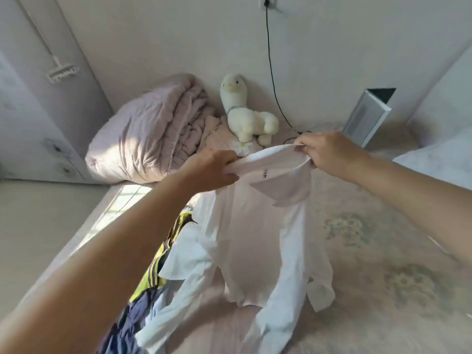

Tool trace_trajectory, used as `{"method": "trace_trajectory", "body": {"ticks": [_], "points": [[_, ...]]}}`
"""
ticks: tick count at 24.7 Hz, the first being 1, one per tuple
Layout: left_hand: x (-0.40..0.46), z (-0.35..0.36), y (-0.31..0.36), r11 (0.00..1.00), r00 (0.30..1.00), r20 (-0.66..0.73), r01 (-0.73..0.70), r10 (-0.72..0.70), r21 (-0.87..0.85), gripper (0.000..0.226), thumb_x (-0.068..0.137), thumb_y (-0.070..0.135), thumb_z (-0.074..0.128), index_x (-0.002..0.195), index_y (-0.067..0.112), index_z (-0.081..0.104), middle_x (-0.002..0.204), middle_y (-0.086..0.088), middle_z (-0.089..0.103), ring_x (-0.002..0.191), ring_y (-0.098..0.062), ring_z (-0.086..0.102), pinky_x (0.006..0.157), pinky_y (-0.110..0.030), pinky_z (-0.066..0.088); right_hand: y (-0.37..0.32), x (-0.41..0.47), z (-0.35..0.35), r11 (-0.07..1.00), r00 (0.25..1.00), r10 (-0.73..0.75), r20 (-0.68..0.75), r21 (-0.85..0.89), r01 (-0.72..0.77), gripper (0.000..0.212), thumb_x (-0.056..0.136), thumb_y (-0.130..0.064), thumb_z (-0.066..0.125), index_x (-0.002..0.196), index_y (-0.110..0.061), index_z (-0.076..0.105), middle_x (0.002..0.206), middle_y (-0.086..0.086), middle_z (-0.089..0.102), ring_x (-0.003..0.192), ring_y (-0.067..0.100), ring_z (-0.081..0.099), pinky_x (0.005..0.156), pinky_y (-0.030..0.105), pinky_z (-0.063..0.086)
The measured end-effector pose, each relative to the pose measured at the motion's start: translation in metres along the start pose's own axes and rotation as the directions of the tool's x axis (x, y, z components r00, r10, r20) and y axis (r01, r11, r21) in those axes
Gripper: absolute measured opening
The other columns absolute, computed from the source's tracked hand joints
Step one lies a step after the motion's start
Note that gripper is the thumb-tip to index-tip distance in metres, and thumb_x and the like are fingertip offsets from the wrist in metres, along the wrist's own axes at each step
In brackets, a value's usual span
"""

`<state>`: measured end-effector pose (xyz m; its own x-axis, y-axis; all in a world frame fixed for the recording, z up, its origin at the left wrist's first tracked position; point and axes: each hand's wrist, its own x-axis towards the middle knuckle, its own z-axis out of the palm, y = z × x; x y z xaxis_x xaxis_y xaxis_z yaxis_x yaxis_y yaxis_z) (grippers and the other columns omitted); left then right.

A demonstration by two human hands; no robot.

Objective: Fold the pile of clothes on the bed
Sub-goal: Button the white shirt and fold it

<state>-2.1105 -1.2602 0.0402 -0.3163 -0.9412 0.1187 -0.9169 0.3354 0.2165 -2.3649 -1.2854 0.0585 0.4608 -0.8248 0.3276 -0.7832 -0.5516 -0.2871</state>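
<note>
My left hand (214,169) and right hand (324,152) each pinch the collar of the white shirt (258,241) hanging over the bed (383,251); its trailing sleeves could snag the striped pile (163,259).

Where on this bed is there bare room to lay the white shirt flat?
Free: the floral bedspread right of the white collared shirt, below the right hand. Crowded: the yellow-and-navy striped clothes pile under the left hand; the pink rolled duvet and white plush llama by the wall.
</note>
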Motion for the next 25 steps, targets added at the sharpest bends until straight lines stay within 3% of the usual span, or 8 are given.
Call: {"method": "trace_trajectory", "body": {"ticks": [3,7,11,15,18,21,23,25], "points": [[-0.011,-0.099,0.040,0.999,0.993,-0.115,-0.019,0.023,0.038,0.026,0.081,0.023,0.068,0.075,0.014,0.045,0.075,-0.004,0.047,0.077,-0.030,0.052,0.059,-0.027,0.022,-0.034,0.000,-0.088,0.971,0.987,0.146,-0.060,0.198,-0.132,0.014,0.095,-0.009,0.050,0.085,-0.009,0.060,0.068,0.013,0.064,0.050,0.016,0.064,0.053,0.020,0.048],[-0.018,-0.204,0.087,0.982,0.925,-0.342,0.185,-0.165,0.026,0.023,0.084,0.030,0.062,0.079,0.014,0.047,0.077,-0.006,0.052,0.075,-0.030,0.053,0.062,-0.030,0.037,-0.077,-0.009,-0.168,0.976,0.965,0.156,-0.210,0.184,-0.118,0.011,0.089,-0.006,0.058,0.080,-0.012,0.058,0.078,0.003,0.059,0.073,0.019,0.057,0.056,0.022,0.033],[-0.039,-0.272,0.115,0.896,0.892,-0.136,0.441,-0.432,0.044,0.027,0.093,0.021,0.045,0.076,0.001,0.050,0.047,-0.009,0.061,0.039,-0.020,0.059,0.052,-0.025,0.046,-0.126,-0.008,-0.226,0.984,0.957,0.173,-0.233,0.083,-0.158,0.015,0.080,0.002,0.055,0.076,-0.013,0.059,0.073,0.000,0.055,0.070,0.018,0.050,0.047,0.008,0.032],[-0.069,-0.315,0.119,0.920,0.914,-0.148,0.353,-0.378,-0.170,0.028,0.089,0.000,0.036,0.063,0.007,0.040,0.057,-0.012,0.050,0.040,-0.017,0.049,0.043,-0.016,0.039,-0.170,-0.013,-0.258,0.963,0.908,0.231,-0.350,0.218,-0.161,0.019,0.084,0.003,0.039,0.078,-0.002,0.056,0.069,0.006,0.059,0.044,0.009,0.062,0.042,0.010,0.040],[-0.092,-0.332,0.126,0.584,0.933,0.026,0.246,-0.358,-0.774,0.034,0.093,-0.007,0.025,0.068,0.006,0.043,0.036,-0.005,0.048,0.025,-0.010,0.041,0.030,-0.010,0.032,-0.199,-0.012,-0.270,0.709,0.884,0.401,-0.240,0.693,-0.134,0.023,0.088,0.010,0.034,0.091,0.002,0.056,0.093,0.014,0.059,0.066,0.020,0.072,0.065,0.022,0.058],[-0.107,-0.351,0.119,0.428,0.949,-0.093,0.047,-0.300,-0.903,0.026,0.092,-0.013,0.035,0.076,-0.002,0.052,0.058,-0.011,0.056,0.032,-0.009,0.051,0.035,-0.014,0.042,-0.215,-0.013,-0.287,0.509,0.931,0.352,-0.099,0.855,-0.102,0.016,0.089,0.008,0.043,0.079,0.000,0.053,0.094,0.015,0.059,0.085,0.018,0.070,0.078,0.021,0.056],[-0.116,-0.365,0.115,0.293,0.955,-0.135,-0.054,-0.264,-0.955,0.013,0.086,-0.018,0.045,0.087,-0.010,0.056,0.081,-0.018,0.061,0.050,-0.015,0.065,0.048,-0.017,0.052,-0.218,-0.018,-0.298,0.605,0.953,0.278,-0.119,0.792,-0.078,0.005,0.086,0.007,0.055,0.085,0.007,0.059,0.103,0.018,0.066,0.093,0.016,0.069,0.084,0.021,0.054],[-0.125,-0.373,0.106,0.455,0.977,-0.180,-0.111,-0.112,-0.884,0.019,0.079,-0.021,0.055,0.097,-0.016,0.058,0.091,-0.020,0.064,0.069,-0.016,0.069,0.062,-0.019,0.055,-0.220,-0.024,-0.309,0.785,0.938,0.244,-0.246,0.618,-0.042,0.016,0.081,0.003,0.067,0.096,0.009,0.065,0.104,0.017,0.069,0.097,0.019,0.067,0.091,0.027,0.051]]}}
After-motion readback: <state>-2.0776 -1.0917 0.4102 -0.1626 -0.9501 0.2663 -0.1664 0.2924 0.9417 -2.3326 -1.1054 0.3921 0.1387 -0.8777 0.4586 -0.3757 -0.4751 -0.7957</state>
